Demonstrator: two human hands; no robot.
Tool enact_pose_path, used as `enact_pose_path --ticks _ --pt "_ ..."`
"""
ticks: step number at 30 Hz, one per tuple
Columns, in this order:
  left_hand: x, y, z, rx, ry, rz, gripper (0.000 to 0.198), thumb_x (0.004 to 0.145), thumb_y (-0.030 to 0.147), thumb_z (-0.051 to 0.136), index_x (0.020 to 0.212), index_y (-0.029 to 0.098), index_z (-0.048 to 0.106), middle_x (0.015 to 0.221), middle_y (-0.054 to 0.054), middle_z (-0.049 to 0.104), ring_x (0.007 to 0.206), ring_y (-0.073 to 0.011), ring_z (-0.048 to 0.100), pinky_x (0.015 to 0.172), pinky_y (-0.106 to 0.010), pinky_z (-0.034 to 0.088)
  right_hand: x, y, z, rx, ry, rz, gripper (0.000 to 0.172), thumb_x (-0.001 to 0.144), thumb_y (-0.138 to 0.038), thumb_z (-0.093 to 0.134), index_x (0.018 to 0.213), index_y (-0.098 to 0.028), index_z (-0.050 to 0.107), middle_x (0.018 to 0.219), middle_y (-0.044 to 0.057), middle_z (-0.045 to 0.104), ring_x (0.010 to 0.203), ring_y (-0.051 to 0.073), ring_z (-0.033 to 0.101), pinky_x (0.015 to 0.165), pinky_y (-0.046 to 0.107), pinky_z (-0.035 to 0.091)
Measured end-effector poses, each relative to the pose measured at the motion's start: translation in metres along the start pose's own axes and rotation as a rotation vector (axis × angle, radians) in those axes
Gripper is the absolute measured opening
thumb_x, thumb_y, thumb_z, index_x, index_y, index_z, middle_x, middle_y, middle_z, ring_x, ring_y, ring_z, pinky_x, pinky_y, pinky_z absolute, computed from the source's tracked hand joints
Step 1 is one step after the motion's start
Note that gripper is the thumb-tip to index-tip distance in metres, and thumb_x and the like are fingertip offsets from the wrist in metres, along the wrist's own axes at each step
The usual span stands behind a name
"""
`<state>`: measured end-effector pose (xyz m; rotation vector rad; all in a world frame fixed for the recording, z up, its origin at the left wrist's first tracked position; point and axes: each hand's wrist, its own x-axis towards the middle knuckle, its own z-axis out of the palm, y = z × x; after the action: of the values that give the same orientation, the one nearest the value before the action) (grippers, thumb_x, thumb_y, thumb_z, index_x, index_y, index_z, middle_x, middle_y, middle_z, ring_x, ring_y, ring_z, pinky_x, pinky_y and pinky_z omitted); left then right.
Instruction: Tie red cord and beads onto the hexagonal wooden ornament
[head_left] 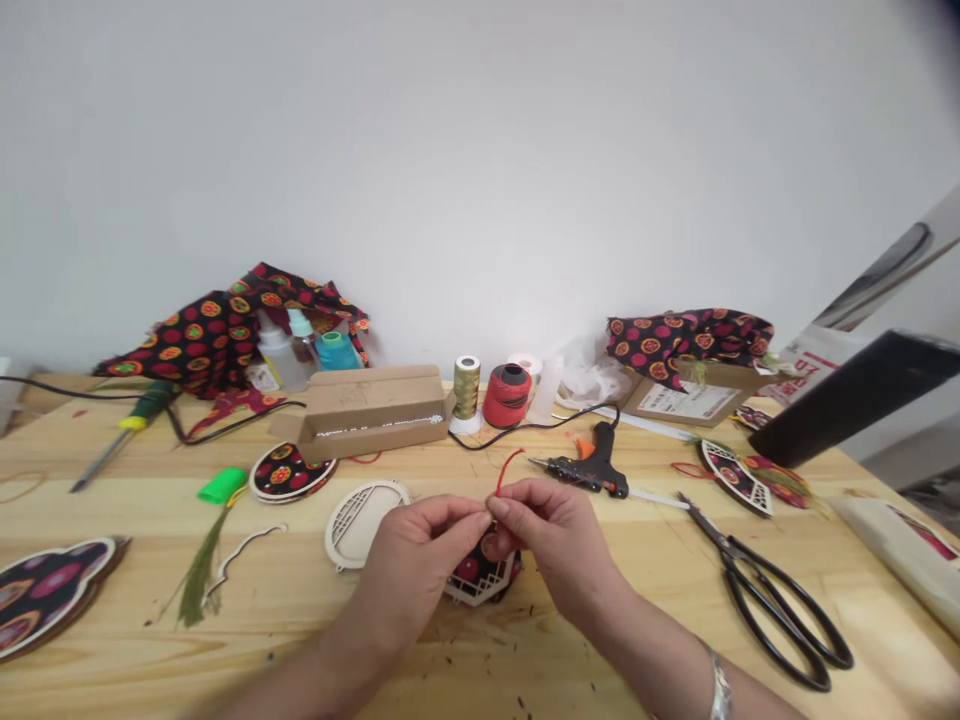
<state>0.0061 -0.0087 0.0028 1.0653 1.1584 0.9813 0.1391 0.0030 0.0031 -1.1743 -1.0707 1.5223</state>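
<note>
My left hand (420, 545) and my right hand (551, 530) meet at the table's middle, fingertips pinched together on a thin red cord (508, 466) that loops up between them. Under both hands lies a small fan-shaped piece (480, 578) with a white lattice frame and dark patterned cloth; my right hand's lower fingers rest on it. Just left of my left hand lies a bare wooden lattice frame (360, 518).
A black glue gun (589, 468) and black scissors (772, 595) lie to the right. Behind sit a cardboard box (371, 410), gold thread spool (466, 385), red spool (507, 395), bottles (289, 350) and patterned cloth (202, 335). A screwdriver (124, 432) and green tassel (214, 520) lie left.
</note>
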Motion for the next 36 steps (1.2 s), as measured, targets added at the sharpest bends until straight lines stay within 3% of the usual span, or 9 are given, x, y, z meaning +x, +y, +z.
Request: enact_pose_path --ticks 4,14,21,29,36 --pt "0.0011 -0.0015 0.0003 -0.002 0.013 -0.019 0.017 0.071 0.032 0.062 0.068 0.016 0.068 0.062 -0.002 0.069 0.057 -0.0147 0.058 0.054 -0.023 0.045 -0.0004 -0.0015 0.0019 -0.002 0.031 0.002 0.02 0.064 -0.031 0.065 0.059 -0.015 0.054 0.04 -0.008 0.043 0.034 0.006 0.037 0.036 0.019 0.028" --pt "-0.002 0.0008 0.0016 -0.157 -0.033 -0.073 0.019 0.07 0.03 0.064 0.08 0.016 0.071 0.059 -0.001 0.067 0.052 -0.0119 0.055 0.049 -0.02 0.042 0.0015 0.0007 -0.0037 -0.15 0.041 -0.068 0.017 0.07 -0.028 0.059 0.059 -0.016 0.052 0.045 -0.007 0.04 0.042 0.006 0.033 0.042 0.019 0.027" --pt "0.0 -0.0005 0.0012 -0.171 -0.033 -0.085 0.017 0.07 0.029 0.064 0.078 0.016 0.071 0.061 -0.001 0.067 0.054 -0.0113 0.055 0.051 -0.02 0.043 0.0012 -0.0005 -0.0031 -0.13 0.034 -0.071 0.018 0.069 -0.029 0.06 0.058 -0.015 0.054 0.046 -0.006 0.042 0.044 0.006 0.033 0.042 0.019 0.027" --pt "0.0005 0.0016 0.002 -0.263 -0.009 -0.118 0.011 0.069 0.024 0.066 0.073 0.016 0.071 0.038 0.008 0.045 0.032 -0.0031 0.032 0.036 -0.015 0.029 0.002 -0.004 -0.0029 -0.071 -0.017 0.001 0.015 0.061 -0.027 0.068 0.065 -0.013 0.064 0.053 -0.002 0.057 0.045 0.007 0.042 0.045 0.02 0.032" --pt "-0.0019 0.0004 0.002 -0.269 -0.014 -0.144 0.013 0.07 0.026 0.065 0.067 0.014 0.067 0.038 0.009 0.039 0.034 -0.0023 0.031 0.034 -0.013 0.024 0.0032 0.0013 -0.0011 -0.068 0.038 -0.042 0.016 0.063 -0.025 0.065 0.057 -0.015 0.054 0.044 -0.006 0.046 0.041 0.006 0.037 0.042 0.019 0.029"
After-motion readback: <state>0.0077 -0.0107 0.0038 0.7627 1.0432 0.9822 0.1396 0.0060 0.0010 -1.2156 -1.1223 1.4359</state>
